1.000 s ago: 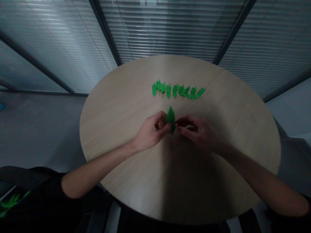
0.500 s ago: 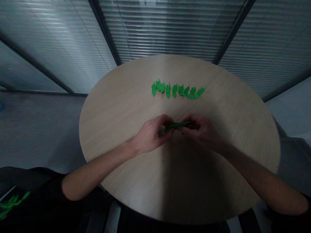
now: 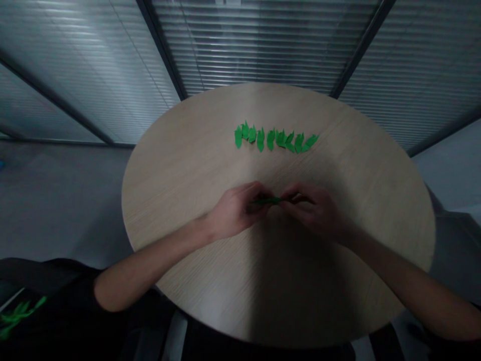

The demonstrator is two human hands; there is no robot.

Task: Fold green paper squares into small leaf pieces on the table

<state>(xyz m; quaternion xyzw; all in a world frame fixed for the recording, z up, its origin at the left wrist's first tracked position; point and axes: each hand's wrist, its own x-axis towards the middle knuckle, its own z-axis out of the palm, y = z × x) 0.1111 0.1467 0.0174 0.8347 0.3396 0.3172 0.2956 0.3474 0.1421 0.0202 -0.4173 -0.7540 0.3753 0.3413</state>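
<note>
A thin folded piece of green paper (image 3: 267,200) is held edge-on above the middle of the table. My left hand (image 3: 240,208) is closed round its left part, with thumb below and fingers above. At the right end of the strip, my right hand (image 3: 313,208) pinches it between thumb and forefinger. The fingertips of both hands nearly meet, and they hide part of the paper. Beyond the hands lies an uneven row of several small green folded paper pieces (image 3: 280,139) with pointed tips, some overlapping.
The round wooden table (image 3: 180,165) reaches close to glass panels with blinds (image 3: 259,50). More green pieces (image 3: 18,316) lie at the lower left, beside my left arm, on something dark. My shadow falls over the near part of the tabletop.
Both hands have come slightly lower and closer together. The green paper has turned flatter, and less of it shows between my fingers. The row of pieces has not changed.
</note>
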